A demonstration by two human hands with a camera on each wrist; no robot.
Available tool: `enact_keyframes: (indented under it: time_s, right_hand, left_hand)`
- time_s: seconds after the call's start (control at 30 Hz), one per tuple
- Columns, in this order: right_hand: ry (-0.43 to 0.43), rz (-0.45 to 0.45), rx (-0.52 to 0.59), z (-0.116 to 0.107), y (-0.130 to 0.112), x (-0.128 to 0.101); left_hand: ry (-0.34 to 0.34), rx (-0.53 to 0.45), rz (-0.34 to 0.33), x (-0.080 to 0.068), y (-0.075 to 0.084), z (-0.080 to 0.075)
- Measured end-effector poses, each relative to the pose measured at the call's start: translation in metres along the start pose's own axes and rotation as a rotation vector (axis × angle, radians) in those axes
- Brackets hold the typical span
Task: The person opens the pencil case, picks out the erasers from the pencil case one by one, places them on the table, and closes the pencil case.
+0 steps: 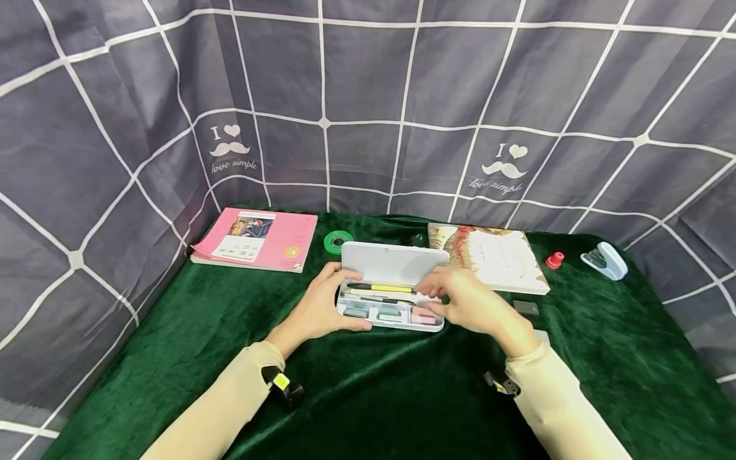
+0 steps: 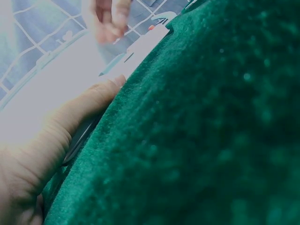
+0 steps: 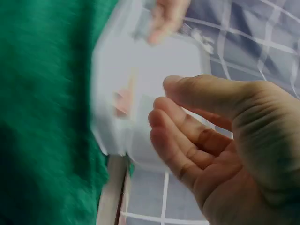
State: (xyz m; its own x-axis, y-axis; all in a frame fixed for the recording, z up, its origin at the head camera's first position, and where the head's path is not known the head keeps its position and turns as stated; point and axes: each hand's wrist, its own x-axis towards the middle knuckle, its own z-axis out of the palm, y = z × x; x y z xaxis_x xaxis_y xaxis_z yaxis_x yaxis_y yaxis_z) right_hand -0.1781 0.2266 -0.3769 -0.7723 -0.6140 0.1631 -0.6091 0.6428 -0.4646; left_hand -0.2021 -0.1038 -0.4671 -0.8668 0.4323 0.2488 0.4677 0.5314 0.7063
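An open white pencil case (image 1: 394, 263) lies in the middle of the green velvet cloth (image 1: 402, 396), its lid standing up. Inside lie a yellow pen (image 1: 382, 288), a dark pen and a pink eraser (image 1: 422, 314). My left hand (image 1: 319, 308) grips the case's left end, thumb along the front wall and fingers behind. In the left wrist view the thumb (image 2: 79, 110) rests against the case (image 2: 61, 79). My right hand (image 1: 467, 300) hovers over the case's right end. The right wrist view shows this hand (image 3: 201, 140) empty, fingers loosely curled near the blurred case (image 3: 140, 65).
A pink book (image 1: 255, 239) lies at the back left, a green tape roll (image 1: 337, 241) behind the case, a patterned book (image 1: 497, 257) to the back right. Farther right are a small red object (image 1: 554, 260) and a stapler (image 1: 605, 260). A grey block (image 1: 526, 308) lies beside my right hand.
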Motion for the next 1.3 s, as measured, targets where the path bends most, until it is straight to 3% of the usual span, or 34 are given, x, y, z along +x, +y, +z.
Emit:
enact_keyframes:
  time_s: [0.17, 0.53, 1.0, 1.3]
  right_hand:
    - [-0.056, -0.040, -0.071, 0.014, -0.004, 0.002]
    - [-0.052, -0.015, 0.025, 0.018, -0.010, 0.004]
    - [-0.094, -0.024, -0.009, 0.016, -0.007, 0.001]
    - [-0.014, 0.001, 0.029, -0.003, -0.006, -0.002]
  left_hand:
    - [-0.001, -0.006, -0.006, 0.000, 0.000, 0.001]
    - [0.016, 0.001, 0.000, 0.000, -0.001, -0.001]
    - [-0.008, -0.013, -0.009, 0.000, 0.002, 0.000]
    - [-0.002, -0.006, -0.005, 0.000, 0.000, 0.000]
